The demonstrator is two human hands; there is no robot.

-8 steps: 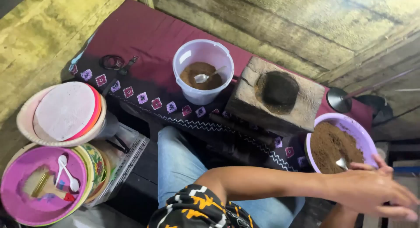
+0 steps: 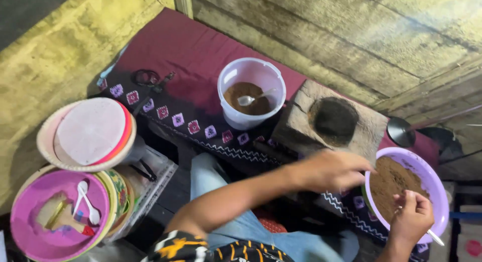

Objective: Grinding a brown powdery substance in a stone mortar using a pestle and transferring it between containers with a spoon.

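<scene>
Hands at the purple bowl (image 2: 438,184) now, far right of the view, the bowl heaped with brown powder (image 2: 394,184). Left hand (image 2: 329,170) reaches across the lap, fingers loosely curled and blurred, fingertips right at the bowl's near rim; whether it grips anything, I cannot tell. Right hand (image 2: 412,217) sits over the bowl's lower edge, fingers pinched shut around a thin pale spoon (image 2: 435,237), whose end pokes out below the hand. Just beyond the left hand, a stone block (image 2: 369,126) with a dark round hollow in its top. Next to it, on the dark red cloth (image 2: 186,51) with its patterned border, a white bucket (image 2: 251,93) holding more brown powder and a spoon. Over on the left, stacked round plates, and a pink plate (image 2: 30,227) carrying two white spoons (image 2: 85,204)
</scene>
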